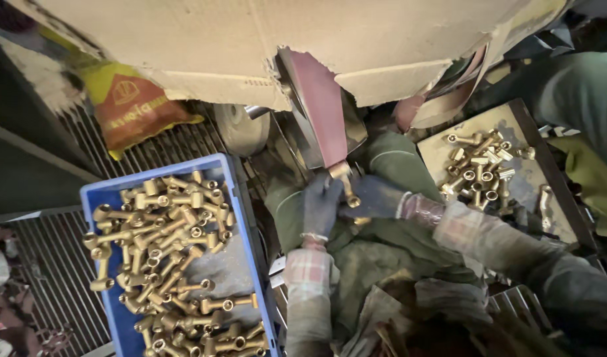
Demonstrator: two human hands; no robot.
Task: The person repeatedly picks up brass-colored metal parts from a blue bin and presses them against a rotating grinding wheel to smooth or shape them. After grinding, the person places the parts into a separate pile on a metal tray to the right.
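Observation:
Both my hands wear dark blue-grey gloves and meet at the centre. My left hand (320, 201) and my right hand (376, 197) together grip one brass fitting (346, 182), pressing its upper end against the reddish-brown sanding belt (322, 109) that runs down from under a torn cardboard cover (250, 46). Plaid sleeves cover my forearms. The lower end of the fitting sticks out between my fingers.
A blue plastic crate (240, 218) at the left holds several brass fittings. A flat tray (442, 155) at the right carries a smaller pile of brass fittings (482, 168). A yellow-and-red bag (128, 106) lies on a metal grating at upper left. Green cloth covers my lap.

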